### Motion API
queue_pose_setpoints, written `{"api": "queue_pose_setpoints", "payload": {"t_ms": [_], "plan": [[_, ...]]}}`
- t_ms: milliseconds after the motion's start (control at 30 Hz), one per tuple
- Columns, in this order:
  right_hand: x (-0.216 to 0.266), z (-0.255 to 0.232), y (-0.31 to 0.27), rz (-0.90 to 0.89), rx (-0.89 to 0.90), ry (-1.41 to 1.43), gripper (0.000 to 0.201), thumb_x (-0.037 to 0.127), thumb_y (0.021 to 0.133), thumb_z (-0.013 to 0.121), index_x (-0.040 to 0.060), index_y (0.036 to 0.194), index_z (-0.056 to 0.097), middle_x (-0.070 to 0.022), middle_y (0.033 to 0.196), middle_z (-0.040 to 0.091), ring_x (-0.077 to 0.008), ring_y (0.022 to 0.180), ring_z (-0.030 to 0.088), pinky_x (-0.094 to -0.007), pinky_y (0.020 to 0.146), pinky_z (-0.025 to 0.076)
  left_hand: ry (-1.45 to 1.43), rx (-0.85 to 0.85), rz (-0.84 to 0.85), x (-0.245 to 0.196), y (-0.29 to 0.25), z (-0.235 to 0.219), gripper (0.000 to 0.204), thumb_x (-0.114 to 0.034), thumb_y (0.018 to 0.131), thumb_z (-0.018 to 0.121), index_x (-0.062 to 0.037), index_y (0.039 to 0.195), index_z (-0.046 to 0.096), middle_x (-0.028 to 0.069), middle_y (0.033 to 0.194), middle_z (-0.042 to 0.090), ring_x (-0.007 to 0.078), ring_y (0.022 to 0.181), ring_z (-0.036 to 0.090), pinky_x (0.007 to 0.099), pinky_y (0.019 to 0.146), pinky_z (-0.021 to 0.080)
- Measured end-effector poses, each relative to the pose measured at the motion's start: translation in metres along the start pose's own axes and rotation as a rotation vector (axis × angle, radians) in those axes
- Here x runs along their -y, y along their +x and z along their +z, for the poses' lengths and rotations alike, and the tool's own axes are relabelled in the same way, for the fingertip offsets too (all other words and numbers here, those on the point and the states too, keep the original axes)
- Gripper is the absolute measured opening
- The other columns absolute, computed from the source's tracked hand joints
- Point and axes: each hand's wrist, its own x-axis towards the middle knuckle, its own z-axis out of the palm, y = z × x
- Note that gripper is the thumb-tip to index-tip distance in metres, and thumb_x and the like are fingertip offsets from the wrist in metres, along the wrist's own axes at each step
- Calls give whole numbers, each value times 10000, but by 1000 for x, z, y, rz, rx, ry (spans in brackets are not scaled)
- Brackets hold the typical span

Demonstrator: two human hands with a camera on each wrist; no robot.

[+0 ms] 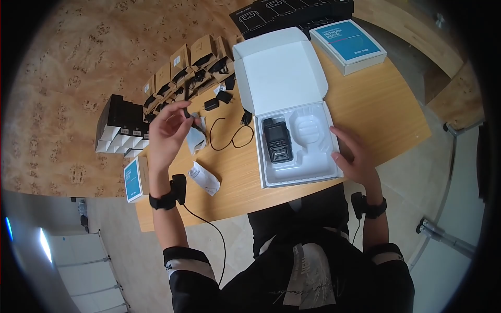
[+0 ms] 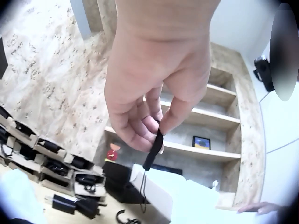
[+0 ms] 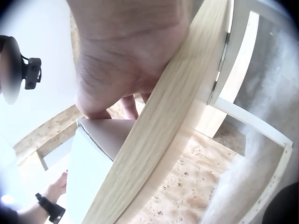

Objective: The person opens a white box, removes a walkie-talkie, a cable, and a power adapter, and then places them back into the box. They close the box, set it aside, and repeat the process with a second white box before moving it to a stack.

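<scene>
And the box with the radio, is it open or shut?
The box is open: its lid is folded back, and the radio shows inside.

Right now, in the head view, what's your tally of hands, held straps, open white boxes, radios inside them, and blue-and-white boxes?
Hands: 2
Held strap: 1
Open white box: 1
Radio inside it: 1
Blue-and-white boxes: 2
Total: 7
</scene>
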Motion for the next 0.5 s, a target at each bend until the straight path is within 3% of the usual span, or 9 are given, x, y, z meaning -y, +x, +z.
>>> {"api": "queue_pose_setpoints", "payload": {"t_ms": [133, 200, 300, 333, 400, 433, 500], "plan": [[1, 0, 0, 12, 4, -2, 527, 132, 872, 716, 92, 1384, 598, -171, 1403, 583, -342, 1252, 580, -407, 1051, 465, 23, 67, 147, -40, -19, 42, 328, 130, 887, 648, 13, 1194, 657, 22, 942, 623, 138, 874, 672, 266, 838, 538], [2, 0, -1, 8, -4, -19, 527, 131, 872, 716, 91, 1383, 597, -172, 1396, 588, -342, 1250, 581, -408, 1049, 466, 220, 202, 226, -43, -27, 65, 341, 125, 822, 663, -29, 1122, 716, 46, 928, 679, 130, 843, 648, 259, 770, 517], [0, 0, -1, 5, -9, -8, 525, 133, 873, 717, 91, 1382, 596, -173, 1380, 600, -340, 1246, 583, -411, 1044, 469, 324, 383, 325, -42, -38, 116, 372, 58, 798, 717, -80, 1143, 722, 87, 906, 707, 235, 845, 675, 315, 789, 525], [-2, 1, -1, -3, -5, 28, 523, 135, 875, 717, 91, 1382, 596, -173, 1371, 607, -338, 1243, 584, -412, 1042, 470, 310, 390, 323, -38, -40, 127, 372, 58, 798, 717, -80, 1143, 722, 87, 906, 707, 235, 845, 675, 315, 789, 525], [-4, 2, -2, -5, -12, 23, 525, 137, 877, 718, 93, 1384, 594, -172, 1364, 613, -337, 1240, 585, -412, 1039, 470, 538, 712, 373, -29, -43, 144, 290, -25, 828, 749, -52, 1116, 720, 97, 1012, 731, 267, 888, 686, 351, 808, 540], [-4, 2, -2, -21, -22, 28, 526, 139, 878, 719, 94, 1387, 593, -172, 1357, 619, -336, 1237, 585, -412, 1037, 470, 614, 685, 463, -21, -46, 151, 246, -87, 827, 749, -48, 1069, 731, 107, 1001, 722, 302, 900, 682, 380, 834, 543], [-1, 2, -2, -5, -21, 10, 531, 140, 879, 721, 96, 1392, 590, -170, 1360, 617, -338, 1236, 585, -410, 1038, 468, 629, 633, 474, -12, -48, 150, 231, -84, 829, 742, -46, 1057, 732, 105, 1003, 724, 301, 899, 684, 382, 834, 545]]}}
